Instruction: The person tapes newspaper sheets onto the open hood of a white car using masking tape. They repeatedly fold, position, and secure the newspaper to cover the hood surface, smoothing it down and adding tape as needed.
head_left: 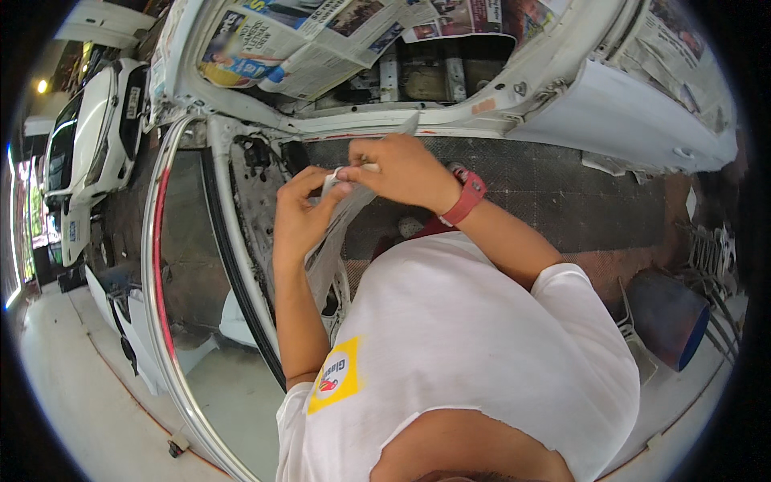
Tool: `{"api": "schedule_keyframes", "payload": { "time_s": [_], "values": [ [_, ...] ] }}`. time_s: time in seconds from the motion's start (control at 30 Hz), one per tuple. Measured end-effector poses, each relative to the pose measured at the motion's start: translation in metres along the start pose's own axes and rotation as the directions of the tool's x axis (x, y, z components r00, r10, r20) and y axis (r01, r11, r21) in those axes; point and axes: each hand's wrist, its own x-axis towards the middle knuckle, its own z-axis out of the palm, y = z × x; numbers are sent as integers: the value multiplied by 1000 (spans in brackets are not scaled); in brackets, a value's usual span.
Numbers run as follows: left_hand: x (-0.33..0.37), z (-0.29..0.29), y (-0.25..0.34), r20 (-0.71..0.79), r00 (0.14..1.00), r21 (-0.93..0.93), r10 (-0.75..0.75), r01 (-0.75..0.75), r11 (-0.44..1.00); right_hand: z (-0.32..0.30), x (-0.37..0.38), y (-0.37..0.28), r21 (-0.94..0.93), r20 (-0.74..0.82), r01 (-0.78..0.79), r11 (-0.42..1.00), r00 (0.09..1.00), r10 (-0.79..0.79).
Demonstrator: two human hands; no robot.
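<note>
Both of my hands meet in front of my chest, fingertips close together. My left hand (303,210) is closed, pinching a whitish strip (330,181) between thumb and fingers. Curled in from the other side, my right hand (401,170) grips the same strip, a bit of it showing between its fingers. Thin, translucent whitish sheeting (328,255) hangs below beside my left forearm; it looks like plastic film. A pale tip (409,124) sticks up beyond my right hand. How these pieces join is hidden behind my fingers.
Ahead stands a white car body (321,124), its openings partly covered with newspaper (321,48). An open door frame (161,241) is at my left, a white panel (610,108) at the right. A blue drum (666,317) stands right, a white car (100,132) far left.
</note>
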Motion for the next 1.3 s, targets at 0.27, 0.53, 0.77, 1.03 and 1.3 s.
{"api": "schedule_keyframes", "payload": {
  "time_s": [0.27,0.53,0.77,1.03,1.3],
  "values": [
    [-36,-53,17,-399,916,150,-25,92,984,-24,-64,111,-386,196,-152,910,950,242],
    [-61,-94,43,-422,903,91,-77,127,988,-24,-40,172,-218,126,-43,975,989,72],
    [-70,-113,60,-440,897,162,-27,109,981,-15,32,158,-109,365,-170,979,909,199],
    [-83,-127,74,-431,902,190,-21,113,975,-6,68,142,-3,535,-265,964,814,225],
    [-91,-140,63,-518,855,161,-28,130,978,-8,75,135,-2,533,-279,960,812,238]
  ]
}}
